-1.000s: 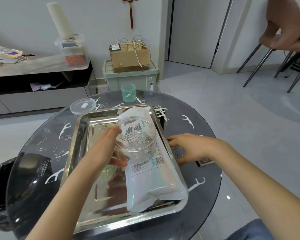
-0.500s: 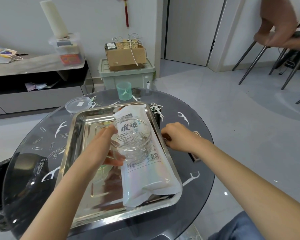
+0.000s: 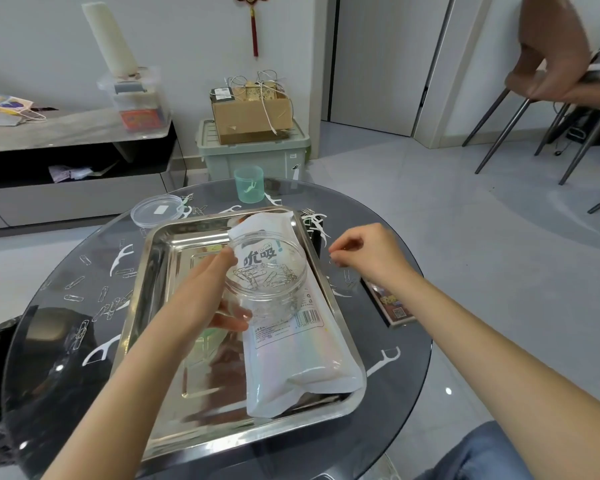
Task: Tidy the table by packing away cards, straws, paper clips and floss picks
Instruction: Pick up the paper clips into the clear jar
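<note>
- Since half a second ago the right hand (image 3: pixel 371 254) has lifted from the table (image 3: pixel 406 393) beside the tray's right rim and now hangs in the air, a little farther right and up.
- Its thumb and forefinger are pinched together and the other fingers are curled. Between the tips is a thin small thing, as it seems a paper clip (image 3: pixel 331 253), but it is too small to be sure.
- The left hand (image 3: pixel 205 292) has kept its place. It grips the clear jar (image 3: pixel 267 282) from the left side, thumb near the bottom and fingers at the rim.
- The jar is held above the straw bag (image 3: pixel 291 344), mouth up and tilted slightly to the right. A heap of paper clips (image 3: pixel 264 277) lies inside it.
- The pinching fingertips are near the jar's right rim, apart from it, over the right edge of the tray (image 3: pixel 160 306).
- The straw bag lies along the right half of the tray, and the left half is bare metal.
- Loose clips (image 3: pixel 73 298) and floss picks (image 3: pixel 120 258) are scattered on the glass left of the tray. More picks lie behind it and to its right.
- A card box (image 3: pixel 388 303) lies near the table's right edge, under the right forearm.
- A clear lid (image 3: pixel 156 211) and a green cup (image 3: pixel 249 184) stand behind the tray.
</note>
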The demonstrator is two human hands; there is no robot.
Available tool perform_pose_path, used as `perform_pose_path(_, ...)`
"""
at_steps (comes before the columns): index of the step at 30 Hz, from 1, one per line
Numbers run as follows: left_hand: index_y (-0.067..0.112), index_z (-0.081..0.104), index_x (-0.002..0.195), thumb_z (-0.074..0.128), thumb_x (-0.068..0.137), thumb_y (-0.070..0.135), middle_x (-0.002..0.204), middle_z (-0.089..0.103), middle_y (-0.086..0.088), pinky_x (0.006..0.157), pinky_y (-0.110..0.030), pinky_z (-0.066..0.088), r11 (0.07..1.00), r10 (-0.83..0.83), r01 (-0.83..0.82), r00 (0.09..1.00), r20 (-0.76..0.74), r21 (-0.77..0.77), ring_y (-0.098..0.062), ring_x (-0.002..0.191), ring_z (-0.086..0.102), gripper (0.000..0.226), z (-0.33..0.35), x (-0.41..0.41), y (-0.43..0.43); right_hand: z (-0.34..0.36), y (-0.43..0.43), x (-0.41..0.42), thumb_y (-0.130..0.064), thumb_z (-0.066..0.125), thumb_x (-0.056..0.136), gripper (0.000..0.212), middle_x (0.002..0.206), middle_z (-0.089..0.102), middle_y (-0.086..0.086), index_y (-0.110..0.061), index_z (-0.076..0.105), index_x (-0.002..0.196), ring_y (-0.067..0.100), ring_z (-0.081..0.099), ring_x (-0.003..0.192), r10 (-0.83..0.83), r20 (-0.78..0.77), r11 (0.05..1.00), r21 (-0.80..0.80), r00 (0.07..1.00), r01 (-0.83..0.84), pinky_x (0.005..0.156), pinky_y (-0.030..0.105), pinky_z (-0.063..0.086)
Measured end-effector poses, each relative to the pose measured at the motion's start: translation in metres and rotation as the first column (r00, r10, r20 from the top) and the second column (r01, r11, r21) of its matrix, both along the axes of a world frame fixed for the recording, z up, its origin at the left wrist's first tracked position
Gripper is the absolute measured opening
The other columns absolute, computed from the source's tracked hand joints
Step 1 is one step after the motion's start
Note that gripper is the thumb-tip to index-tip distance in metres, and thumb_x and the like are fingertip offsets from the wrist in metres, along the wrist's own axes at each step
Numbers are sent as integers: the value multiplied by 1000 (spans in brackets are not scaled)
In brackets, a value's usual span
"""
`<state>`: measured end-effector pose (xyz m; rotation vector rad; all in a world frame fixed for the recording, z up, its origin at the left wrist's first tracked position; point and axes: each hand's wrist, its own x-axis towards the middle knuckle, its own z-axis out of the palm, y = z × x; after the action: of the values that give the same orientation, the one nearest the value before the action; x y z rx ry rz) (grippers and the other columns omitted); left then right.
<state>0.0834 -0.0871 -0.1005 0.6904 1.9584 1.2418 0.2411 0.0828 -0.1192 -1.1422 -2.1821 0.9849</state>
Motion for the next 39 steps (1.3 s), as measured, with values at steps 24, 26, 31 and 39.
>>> perform_pose_path(24, 17, 50, 125, 32, 99, 48, 113, 56, -11, 46, -26, 51, 1000, 16, -16, 1000, 6, 5, -26, 63, 66, 45, -4, 1, -2, -22, 10, -12, -13, 58, 89, 23, 110, 53, 8, -8, 66, 109, 26, 52, 106, 257, 601, 877, 185, 757, -444, 85, 32, 42)
perform_pose_path(26, 16, 51, 123, 32, 99, 47, 106, 58, -12, 48, -29, 52, 1000, 21, -21, 1000, 13, 7, -27, 61, 66, 43, -5, 0, -2, -23, 10, -14, -13, 56, 90, 24, 111, 50, 7, -7, 67, 110, 24, 51, 104, 292, 601, 861, 173, 744, -478, 87, 33, 42)
perform_pose_path(31, 16, 53, 120, 33, 99, 45, 88, 64, -19, 54, -34, 54, 1000, 31, -31, 999, 19, 4, -29, 62, 66, 41, -6, -3, -1, -26, 14, -18, -8, 56, 87, 19, 103, 54, 9, -8, 72, 98, 25, 55, 93, 309, 549, 860, 186, 777, -475, 84, 39, 46)
perform_pose_path(39, 17, 52, 122, 34, 98, 48, 94, 62, -18, 49, -29, 54, 999, 36, -36, 999, 0, 5, -27, 62, 66, 43, -4, -4, 0, -23, 14, -18, 9, 46, 80, 38, 77, 53, -4, -13, 74, 94, 25, 58, 83, 264, 530, 886, 197, 806, -419, 68, 30, 45)
